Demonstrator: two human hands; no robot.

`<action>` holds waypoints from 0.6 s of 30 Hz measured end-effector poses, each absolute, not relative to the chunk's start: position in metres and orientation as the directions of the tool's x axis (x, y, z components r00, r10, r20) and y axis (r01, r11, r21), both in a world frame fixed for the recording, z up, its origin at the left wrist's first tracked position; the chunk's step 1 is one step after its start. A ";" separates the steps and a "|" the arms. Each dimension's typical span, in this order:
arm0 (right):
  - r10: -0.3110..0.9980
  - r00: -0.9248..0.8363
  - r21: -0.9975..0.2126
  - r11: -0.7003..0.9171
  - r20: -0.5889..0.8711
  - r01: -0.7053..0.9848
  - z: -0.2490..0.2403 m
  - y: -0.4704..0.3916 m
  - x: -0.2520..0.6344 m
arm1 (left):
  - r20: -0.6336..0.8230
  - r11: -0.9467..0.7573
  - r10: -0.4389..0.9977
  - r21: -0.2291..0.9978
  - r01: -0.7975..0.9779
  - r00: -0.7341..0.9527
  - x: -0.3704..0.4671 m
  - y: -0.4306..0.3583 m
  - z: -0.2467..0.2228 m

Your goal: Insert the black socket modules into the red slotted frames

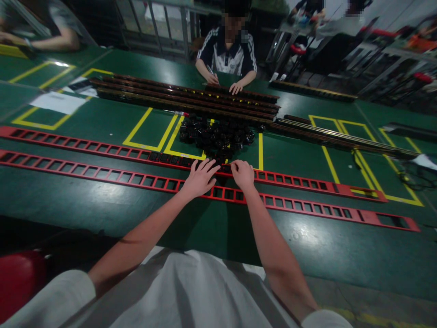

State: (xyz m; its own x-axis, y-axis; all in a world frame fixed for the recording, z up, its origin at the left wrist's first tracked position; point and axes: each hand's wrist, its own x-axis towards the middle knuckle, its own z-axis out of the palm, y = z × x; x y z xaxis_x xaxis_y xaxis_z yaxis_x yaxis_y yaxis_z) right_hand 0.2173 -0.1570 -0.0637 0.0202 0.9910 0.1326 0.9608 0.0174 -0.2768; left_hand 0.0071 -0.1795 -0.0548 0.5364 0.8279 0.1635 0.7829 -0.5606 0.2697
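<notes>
Clock centre between left hand (pixel 200 180) and right hand (pixel 244 174); 12 o'clock toward the far side of the green surface (pixel 300 241).
- Left hand, one: fingers fanned wide, palm down over the far red frame (pixel 342 189).
- Right hand, one: fingers drawn narrow at the same frame, just beside a black part (pixel 225 168); grip on it, cannot tell.
- Slotted red frames, two: roughly parallel, flat, running from 9 to 4 o'clock; near red frame (pixel 369 217) under the wrists.
- Seated black parts (pixel 175 159): at least four, in a row in the far red frame, toward 9 o'clock.
- Loose black parts (pixel 218 136): one heap at 12 o'clock, near the far red frame, overlapped beyond counting.
- Long dark strips: one stack (pixel 187 98) of about four, 11 to 12 o'clock; one bundle (pixel 337 139) before 3; one single strip (pixel 314 91) at 2.
- Red-and-white pen (pixel 179 113), one: 11 o'clock.
- Co-worker (pixel 227 59), one, behind the stack at 12 o'clock; pen in one hand.
- Edges and room: narrow green gap between frames; broader green band at 6 o'clock, up to the near edge.
- Writing: mark on the co-worker's shirt, too blurred to read.
</notes>
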 end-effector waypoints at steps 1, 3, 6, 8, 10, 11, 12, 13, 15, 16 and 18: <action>0.991 0.022 -0.276 0.016 0.136 0.961 -0.064 -0.157 0.217 | 0.167 -0.562 0.827 0.268 0.783 0.537 0.007 -0.180 -0.055; 0.990 0.023 -0.279 0.017 0.139 0.960 -0.065 -0.156 0.217 | 0.173 -0.565 0.825 0.265 0.781 0.538 0.007 -0.179 -0.056; 0.990 0.024 -0.288 0.017 0.139 0.957 -0.065 -0.156 0.217 | 0.174 -0.565 0.825 0.262 0.782 0.538 0.007 -0.179 -0.056; 0.990 0.025 -0.294 0.017 0.137 0.956 -0.065 -0.156 0.218 | 0.170 -0.565 0.825 0.259 0.783 0.539 0.007 -0.179 -0.056; 0.991 0.021 -0.301 0.021 0.135 0.954 -0.065 -0.157 0.218 | 0.169 -0.563 0.826 0.260 0.784 0.538 0.007 -0.179 -0.056; 0.990 0.018 -0.304 0.024 0.137 0.953 -0.064 -0.157 0.218 | 0.169 -0.562 0.827 0.262 0.785 0.536 0.007 -0.179 -0.056; 0.990 0.014 -0.307 0.029 0.138 0.951 -0.064 -0.157 0.218 | 0.169 -0.561 0.828 0.264 0.784 0.535 0.007 -0.179 -0.056; 0.990 0.012 -0.309 0.032 0.139 0.950 -0.064 -0.157 0.218 | 0.169 -0.561 0.828 0.266 0.784 0.535 0.007 -0.179 -0.056; 0.990 0.007 -0.312 0.036 0.138 0.949 -0.064 -0.157 0.218 | 0.168 -0.562 0.827 0.264 0.784 0.536 0.007 -0.179 -0.056; 0.991 0.007 -0.312 0.036 0.137 0.950 -0.064 -0.157 0.218 | 0.168 -0.564 0.826 0.262 0.784 0.538 0.007 -0.179 -0.056; 0.991 0.009 -0.311 0.034 0.136 0.950 -0.064 -0.157 0.218 | 0.170 -0.567 0.824 0.257 0.783 0.541 0.007 -0.179 -0.056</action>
